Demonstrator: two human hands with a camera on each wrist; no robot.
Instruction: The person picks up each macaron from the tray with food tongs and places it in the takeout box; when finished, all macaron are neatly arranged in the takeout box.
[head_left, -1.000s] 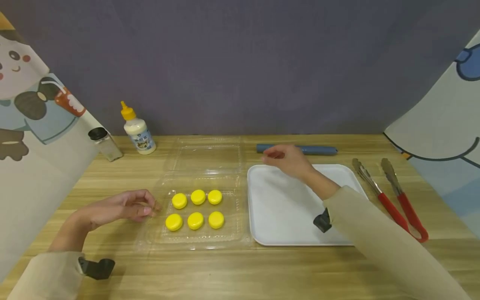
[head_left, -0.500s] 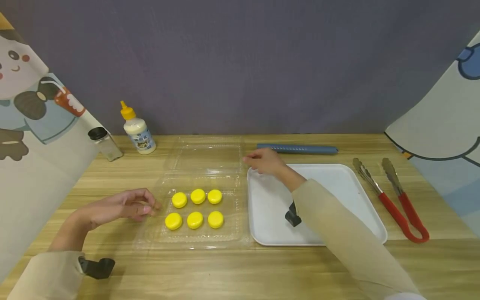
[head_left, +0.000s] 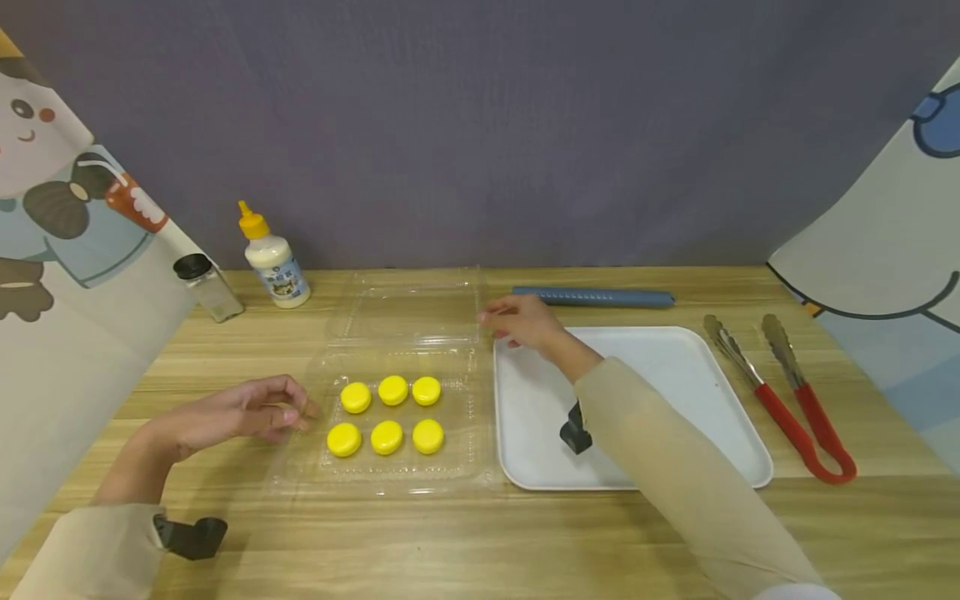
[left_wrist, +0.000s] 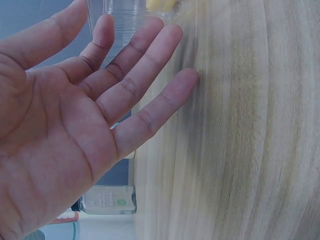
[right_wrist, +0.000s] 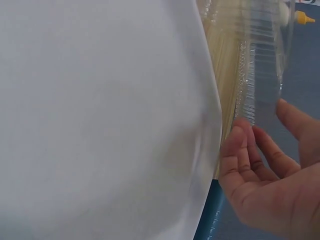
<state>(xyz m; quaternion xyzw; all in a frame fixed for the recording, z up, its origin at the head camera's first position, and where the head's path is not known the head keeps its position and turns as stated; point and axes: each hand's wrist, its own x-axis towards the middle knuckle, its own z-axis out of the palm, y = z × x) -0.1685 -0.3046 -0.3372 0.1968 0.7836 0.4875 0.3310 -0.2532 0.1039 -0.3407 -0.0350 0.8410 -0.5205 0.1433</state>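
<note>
A clear plastic clamshell box stands open, its hinged lid lying toward the back wall. Two rows of glossy yellow round pieces, like small macarons, sit in its base. My right hand is at the lid's right edge, holding it between thumb and curled fingers; the lid's back right corner is slightly raised. In the right wrist view, the thumb meets the upper edge of the lid. Beside the base's left edge, my left hand has loosely extended fingers and holds nothing.
A white tray lies under my right forearm. Red-handled tongs rest at the right, and a blue-grey wrap box lies behind the tray. A yellow-capped squeeze bottle and a black-capped jar stand back left.
My right hand has moved left from above the tray's back edge to the lid's right edge. The lid's right side has risen slightly. My left hand has stayed put.
</note>
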